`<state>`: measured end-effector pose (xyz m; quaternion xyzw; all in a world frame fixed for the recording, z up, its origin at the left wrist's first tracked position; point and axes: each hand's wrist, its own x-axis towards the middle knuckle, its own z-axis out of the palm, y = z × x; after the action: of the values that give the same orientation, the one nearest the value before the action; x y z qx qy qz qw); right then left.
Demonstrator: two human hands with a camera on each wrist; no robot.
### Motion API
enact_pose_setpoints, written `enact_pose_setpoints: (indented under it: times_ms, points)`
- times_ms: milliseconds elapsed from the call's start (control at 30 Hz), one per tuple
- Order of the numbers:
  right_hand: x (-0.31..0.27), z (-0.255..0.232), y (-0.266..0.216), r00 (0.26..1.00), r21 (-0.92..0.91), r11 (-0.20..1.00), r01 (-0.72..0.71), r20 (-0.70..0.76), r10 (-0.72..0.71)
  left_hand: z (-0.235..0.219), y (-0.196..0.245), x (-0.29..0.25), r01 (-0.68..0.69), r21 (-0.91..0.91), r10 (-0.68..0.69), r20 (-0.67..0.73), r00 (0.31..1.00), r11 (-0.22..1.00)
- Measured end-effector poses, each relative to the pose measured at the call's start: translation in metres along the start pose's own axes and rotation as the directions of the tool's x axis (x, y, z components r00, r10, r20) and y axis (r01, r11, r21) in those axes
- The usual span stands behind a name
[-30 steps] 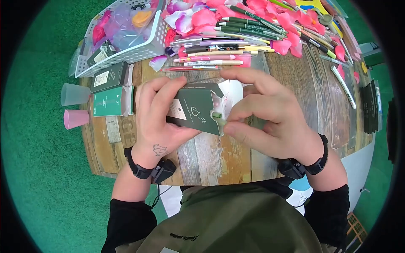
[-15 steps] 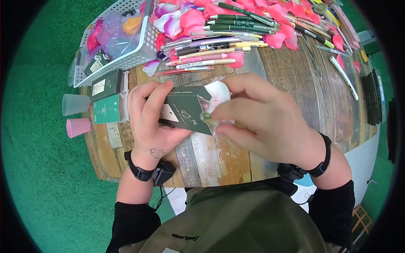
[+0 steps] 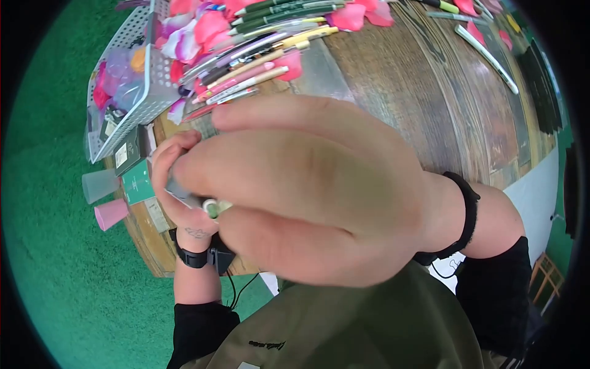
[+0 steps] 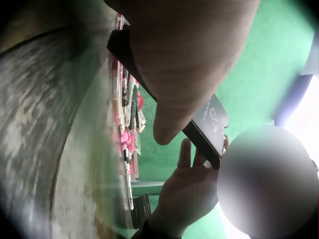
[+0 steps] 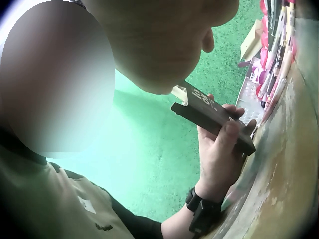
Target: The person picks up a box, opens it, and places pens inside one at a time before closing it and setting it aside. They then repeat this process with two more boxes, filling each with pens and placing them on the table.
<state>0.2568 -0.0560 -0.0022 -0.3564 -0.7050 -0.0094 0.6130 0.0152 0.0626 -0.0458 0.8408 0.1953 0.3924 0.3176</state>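
Observation:
A dark green cardboard box (image 5: 199, 117), printed with "ok", is gripped around its sides by my left hand (image 5: 219, 162). In the left wrist view, the box (image 4: 212, 122) shows a line drawing on its face. The open end of the box points toward my right hand (image 3: 319, 184), which is large and close to the head camera, covering most of the box. Between its thumb and finger, a small green-and-white rolled piece (image 3: 211, 208) shows at the box's mouth. From the left wrist, the right hand (image 4: 187, 191) appears with its fingertips at that end.
Pens (image 3: 246, 74) and pink petals (image 3: 350, 17) lie along the table's far side. A white perforated basket (image 3: 161, 77) stands at the left, near a green box (image 3: 138, 182), a clear cup (image 3: 100, 186) and a pink cup (image 3: 111, 214). One white pen (image 3: 487, 58) lies far right.
My right hand has come up closer to the head camera and now hides most of the box. The head view has shifted, and the left hand with the box appears farther left.

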Motion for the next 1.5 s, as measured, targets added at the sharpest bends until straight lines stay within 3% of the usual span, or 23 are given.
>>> enact_pose_setpoints:
  times_ms: [67, 167, 200, 267, 333, 433, 500, 567, 700, 733, 833, 900, 1000, 1100, 1233, 1267, 1367, 1400, 1500]
  points:
    - [-0.001, -0.008, -0.004, 0.999, 0.017, 0.999, 0.041, 0.025, -0.041, -0.001, -0.012, -0.005, 0.035, -0.020, -0.036, -0.049, 0.998, 0.999]
    - [-0.003, -0.021, -0.010, 0.991, 0.094, 0.993, 0.078, 0.099, -0.087, 0.012, -0.004, -0.002, -0.043, 0.032, 0.046, -0.087, 0.995, 0.999]
    - [-0.003, -0.027, -0.011, 0.988, 0.122, 0.989, 0.078, 0.123, -0.093, 0.004, -0.012, -0.009, 0.024, -0.094, -0.033, -0.096, 0.995, 0.995]
    - [-0.003, -0.041, -0.012, 0.983, 0.178, 0.982, 0.056, 0.165, -0.086, 0.000, -0.011, -0.006, 0.052, 0.004, -0.052, -0.039, 0.998, 0.999]
    - [-0.005, -0.060, -0.010, 0.984, 0.195, 0.981, -0.010, 0.178, -0.025, 0.003, 0.001, -0.001, 0.152, 0.044, -0.149, -0.068, 0.987, 0.987]
    - [-0.003, -0.087, -0.002, 0.983, 0.197, 0.968, -0.154, 0.126, 0.131, 0.005, 0.002, -0.005, 0.226, 0.027, -0.220, -0.139, 0.966, 0.974]
    - [0.000, -0.092, 0.004, 0.975, 0.232, 0.947, -0.222, 0.054, 0.215, -0.001, 0.001, -0.003, 0.230, 0.025, -0.225, -0.111, 0.968, 0.973]
    - [0.006, -0.083, 0.009, 0.963, 0.305, 0.919, -0.250, -0.018, 0.268, -0.002, 0.001, -0.002, 0.225, -0.078, -0.233, -0.118, 0.965, 0.971]
    - [0.020, -0.060, 0.012, 0.932, 0.473, 0.847, -0.242, -0.129, 0.338, 0.000, 0.013, 0.001, 0.374, -0.088, -0.384, -0.145, 0.912, 0.923]
    - [0.023, -0.059, 0.014, 0.912, 0.502, 0.824, -0.261, -0.151, 0.381, -0.001, 0.008, -0.004, 0.344, -0.101, -0.356, -0.151, 0.922, 0.934]
    - [0.028, -0.058, 0.016, 0.777, 0.586, 0.685, -0.433, -0.143, 0.613, -0.004, 0.013, -0.003, 0.311, -0.095, -0.321, -0.111, 0.941, 0.946]
    - [0.027, -0.064, 0.029, 0.620, 0.694, 0.486, -0.531, -0.071, 0.781, -0.002, 0.009, 0.000, 0.333, -0.147, -0.354, -0.161, 0.921, 0.932]
    - [0.027, -0.054, 0.046, 0.371, 0.800, 0.171, -0.576, 0.069, 0.926, -0.007, 0.007, -0.004, 0.234, 0.040, -0.229, -0.099, 0.968, 0.971]
    - [0.026, -0.038, 0.043, 0.254, 0.635, 0.134, -0.760, 0.100, 0.962, -0.014, 0.007, 0.000, 0.144, 0.192, -0.144, -0.015, 0.989, 0.971]
    - [0.013, -0.031, 0.030, 0.496, 0.389, 0.366, -0.845, 0.315, 0.809, -0.011, 0.012, 0.000, 0.083, 0.129, -0.085, 0.011, 0.996, 0.988]
    - [0.014, -0.029, 0.019, 0.550, 0.452, 0.379, -0.807, 0.343, 0.761, -0.009, 0.015, 0.001, 0.079, 0.116, -0.083, 0.030, 0.996, 0.990]
    - [0.015, -0.033, 0.007, 0.616, 0.493, 0.377, -0.784, 0.546, 0.568, -0.001, 0.040, 0.013, 0.085, 0.209, -0.120, 0.160, 0.980, 0.974]
    - [0.015, -0.033, 0.003, 0.599, 0.509, 0.330, -0.795, 0.574, 0.559, 0.001, 0.042, 0.015, 0.112, 0.144, -0.137, 0.173, 0.975, 0.983]
    - [0.011, -0.028, 0.008, 0.657, 0.488, 0.441, -0.753, 0.523, 0.543, 0.003, 0.038, 0.011, 0.119, 0.095, -0.133, 0.153, 0.979, 0.988]
